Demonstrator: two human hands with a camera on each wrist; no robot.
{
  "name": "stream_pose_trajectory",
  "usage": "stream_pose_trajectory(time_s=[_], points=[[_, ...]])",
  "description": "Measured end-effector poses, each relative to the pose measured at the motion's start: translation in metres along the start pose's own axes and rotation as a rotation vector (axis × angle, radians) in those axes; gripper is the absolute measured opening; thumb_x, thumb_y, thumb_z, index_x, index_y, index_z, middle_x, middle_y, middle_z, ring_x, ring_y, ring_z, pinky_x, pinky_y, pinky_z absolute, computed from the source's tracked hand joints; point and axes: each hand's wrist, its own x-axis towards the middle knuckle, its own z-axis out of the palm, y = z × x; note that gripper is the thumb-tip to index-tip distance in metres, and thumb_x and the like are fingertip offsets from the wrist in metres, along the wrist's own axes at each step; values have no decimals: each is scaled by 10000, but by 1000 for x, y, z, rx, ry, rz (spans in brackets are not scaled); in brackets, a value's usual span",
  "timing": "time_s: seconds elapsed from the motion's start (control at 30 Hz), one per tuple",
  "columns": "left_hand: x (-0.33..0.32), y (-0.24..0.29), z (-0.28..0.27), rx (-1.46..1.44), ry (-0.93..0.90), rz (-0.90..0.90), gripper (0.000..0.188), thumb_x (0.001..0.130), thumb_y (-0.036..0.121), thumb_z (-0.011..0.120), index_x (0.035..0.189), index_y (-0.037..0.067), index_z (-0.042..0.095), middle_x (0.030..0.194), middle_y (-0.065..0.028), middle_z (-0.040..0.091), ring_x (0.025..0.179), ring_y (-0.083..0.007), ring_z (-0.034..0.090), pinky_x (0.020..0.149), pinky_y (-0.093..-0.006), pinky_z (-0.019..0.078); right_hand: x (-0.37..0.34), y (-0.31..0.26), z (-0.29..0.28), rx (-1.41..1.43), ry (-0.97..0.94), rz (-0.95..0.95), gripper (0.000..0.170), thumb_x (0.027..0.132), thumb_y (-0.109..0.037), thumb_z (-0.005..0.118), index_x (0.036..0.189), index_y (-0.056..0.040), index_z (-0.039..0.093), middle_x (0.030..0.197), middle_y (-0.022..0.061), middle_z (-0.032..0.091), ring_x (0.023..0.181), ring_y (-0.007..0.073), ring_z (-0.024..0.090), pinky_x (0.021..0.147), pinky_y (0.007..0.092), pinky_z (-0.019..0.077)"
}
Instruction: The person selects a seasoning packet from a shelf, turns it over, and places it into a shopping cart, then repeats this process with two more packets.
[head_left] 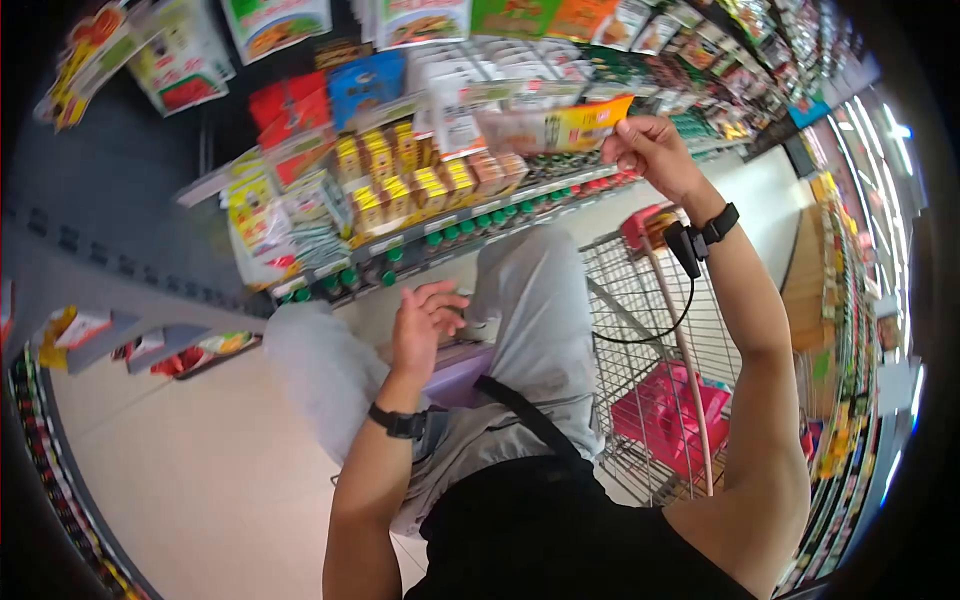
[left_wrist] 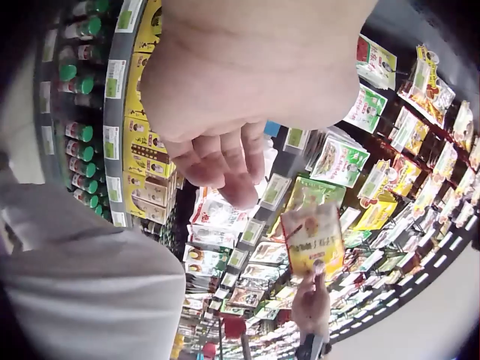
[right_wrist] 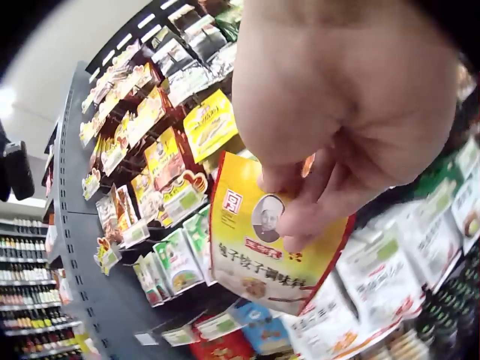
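Packet [right_wrist: 274, 240], one, yellow above and white below, red-edged, with a small oval portrait and printed characters; held up in front of the shelf [head_left: 390, 243], on the person's right side, above the trolley [head_left: 681, 345]; whether its far end touches the goods behind it, the blur in the head view does not let one say.

Right hand [head_left: 655, 155], grip pinching the packet near one edge between thumb and fingers; black strap [head_left: 715, 225] at the wrist, black cable [head_left: 690, 300] running down from the camera there.

Left hand [head_left: 425, 330], grip released, holding nothing; fingers loosely bent, raised over the lap and well apart from the packet; black band [head_left: 397, 422] at the wrist.

Shelf stock: yellow boxes [head_left: 395, 185] in rows; green-capped bottles [left_wrist: 79, 131] lined up beneath them; red packets [head_left: 290, 105] beside blue packets [head_left: 367, 85]; white packets [head_left: 450, 80] next to the blue; further packets hanging in ranks above.

Beside the right leg, the wire trolley, with a pink basket [head_left: 655, 425] inside; grey trousers [head_left: 535, 310], knees bent and apart; black top [head_left: 540, 530]; purple item [head_left: 462, 378], partly hidden, between the legs; pale floor [head_left: 200, 430] below.
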Motion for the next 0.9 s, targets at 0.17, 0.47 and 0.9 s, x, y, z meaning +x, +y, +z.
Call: stream_pose_trajectory(time_s=[0.17, 0.47, 0.9], points=[[-1, -3, -3, -46, 34, -14, 576, 1021, 528, 303, 1054, 31, 591, 936, -95, 656, 800, -164, 603, 672, -290, 454, -54, -7, -82, -77, 299, -17, 287, 995, -278, 558, 1002, -20, 684, 890, 54, 707, 792, 100, 654, 740, 233, 526], [7, -7, 12, 29, 78, -90, 451, 1015, 468, 384, 941, 65, 573, 835, -44, 596, 767, -138, 564, 651, -273, 434, -172, 51, -195, 168, 376, 122, 208, 1004, -222, 541, 998, -38, 638, 849, 15, 656, 769, 68, 599, 658, 186, 460], [16, -20, 14, 157, 165, -134, 380, 1008, 401, 419, 922, 66, 579, 811, -43, 584, 718, -127, 536, 628, -263, 407, -209, 211, -224, -431, 411, 490, 169, 899, -109, 624, 959, 36, 687, 777, 58, 682, 675, 126, 654, 620, 258, 544]])
